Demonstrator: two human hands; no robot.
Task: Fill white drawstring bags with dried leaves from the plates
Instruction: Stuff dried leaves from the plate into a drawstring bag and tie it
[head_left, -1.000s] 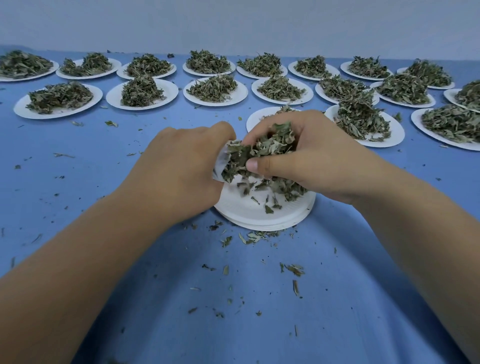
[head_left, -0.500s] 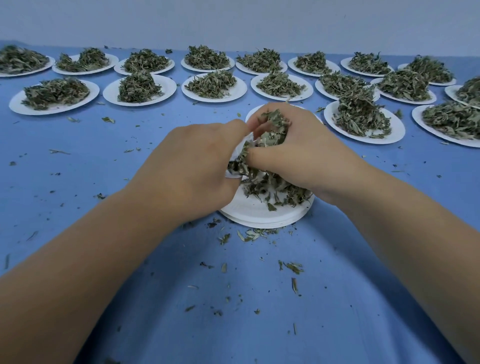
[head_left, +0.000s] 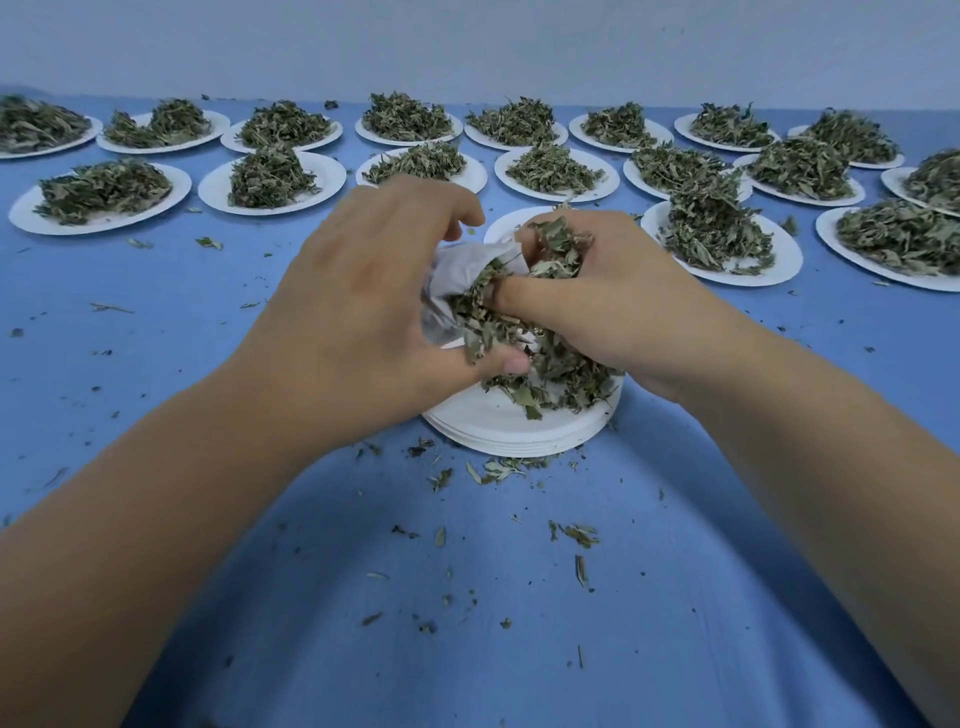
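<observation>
A stack of white paper plates (head_left: 509, 428) lies in front of me with a loose heap of dried leaves (head_left: 550, 374) on top. My left hand (head_left: 363, 306) holds a white drawstring bag (head_left: 460, 270) over the stack, its mouth turned to the right. My right hand (head_left: 597, 291) grips a clump of dried leaves and pushes it into the bag's mouth. Most of the bag is hidden behind my left hand.
Two rows of white plates heaped with dried leaves (head_left: 270, 179) run across the back of the blue table (head_left: 156, 322), with more on the right (head_left: 722, 244). Leaf crumbs (head_left: 571, 532) are scattered on the cloth near me.
My right hand has pressed its clump of leaves lower and into the bag's mouth. My left hand has spread its fingers, showing more of the white bag. More leaves lie on the plate stack.
</observation>
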